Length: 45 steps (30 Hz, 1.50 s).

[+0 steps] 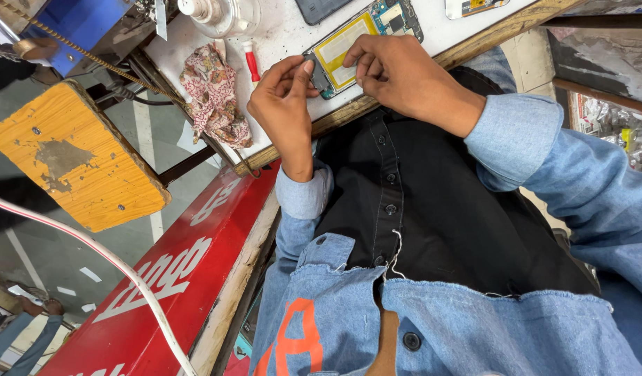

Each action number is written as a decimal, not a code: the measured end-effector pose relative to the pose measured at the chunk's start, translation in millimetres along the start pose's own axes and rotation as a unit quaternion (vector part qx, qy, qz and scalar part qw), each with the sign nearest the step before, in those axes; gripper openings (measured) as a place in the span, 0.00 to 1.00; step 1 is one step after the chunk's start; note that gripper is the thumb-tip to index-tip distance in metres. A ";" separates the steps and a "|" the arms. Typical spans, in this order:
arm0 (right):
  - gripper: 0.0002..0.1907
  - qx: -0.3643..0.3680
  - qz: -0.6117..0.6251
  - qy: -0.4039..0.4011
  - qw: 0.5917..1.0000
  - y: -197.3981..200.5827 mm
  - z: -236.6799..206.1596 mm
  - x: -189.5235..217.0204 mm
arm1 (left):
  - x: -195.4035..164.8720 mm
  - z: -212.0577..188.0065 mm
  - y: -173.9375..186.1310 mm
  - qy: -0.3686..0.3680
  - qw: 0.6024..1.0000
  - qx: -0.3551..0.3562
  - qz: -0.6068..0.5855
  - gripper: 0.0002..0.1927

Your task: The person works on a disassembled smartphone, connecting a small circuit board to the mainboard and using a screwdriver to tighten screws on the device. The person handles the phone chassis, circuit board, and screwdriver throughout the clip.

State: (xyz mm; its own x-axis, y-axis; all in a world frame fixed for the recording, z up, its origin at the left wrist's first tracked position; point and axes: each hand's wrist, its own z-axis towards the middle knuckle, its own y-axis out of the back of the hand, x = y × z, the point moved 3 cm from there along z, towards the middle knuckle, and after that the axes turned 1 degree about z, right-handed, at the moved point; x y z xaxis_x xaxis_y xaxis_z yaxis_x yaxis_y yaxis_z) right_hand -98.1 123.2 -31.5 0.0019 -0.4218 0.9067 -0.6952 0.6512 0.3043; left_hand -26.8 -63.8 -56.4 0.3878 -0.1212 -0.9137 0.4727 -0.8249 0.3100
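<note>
Denim jacket w/ orange print (432, 320) nearest the cam, worn over a black buttoned shirt (432, 202), blue cuffs at both wrists. Both hands up at the worktop (286, 35) edge, working on an opened phone (359, 38): back off, yellow battery & circuit board showing, lying flat on the white surface near the wooden edge. Left hand (286, 104) has fingers curled, thumb & forefinger pressed together on the phone's lower corner, can't tell if anything tiny is pinched. Right hand (397, 73) rests fingertips bent down on the phone's side, beside the battery, loosely curled, not gripping. Just left of the left hand: red-handled tool (252, 63) & a crumpled floral cloth (213, 94) hanging over the worktop edge. Clear bottle (220, 14) at top. Yellow wooden stool (77, 157) well apart, lower left
</note>
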 end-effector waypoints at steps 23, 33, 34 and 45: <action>0.19 -0.032 -0.116 0.132 0.984 -1.9 -1.3 15.5 | -17.3 -0.2 -4.0 -0.107 0.983 -0.013 0.151 0.08; 0.23 -0.017 -0.355 0.177 0.918 -19.4 -8.9 20.9 | -16.4 -6.8 -0.6 -0.095 0.988 -0.022 0.124 0.11; 0.25 -0.017 -0.381 0.180 0.907 -20.8 -9.9 22.2 | -18.0 -9.9 1.6 -0.108 0.983 -0.017 0.149 0.13; 0.33 0.006 -0.418 0.143 0.897 -21.7 -10.6 29.1 | -27.1 -40.5 4.9 -0.173 0.922 -0.006 0.347 0.21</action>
State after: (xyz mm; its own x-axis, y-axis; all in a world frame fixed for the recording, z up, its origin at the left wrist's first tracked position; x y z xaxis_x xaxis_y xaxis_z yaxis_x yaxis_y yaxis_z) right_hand -75.3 103.5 -8.7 0.7086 -0.5799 0.4019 -0.3727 0.1760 0.9111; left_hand -2.9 -42.1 -19.4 0.3248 -0.7884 -0.5224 0.2144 -0.4766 0.8526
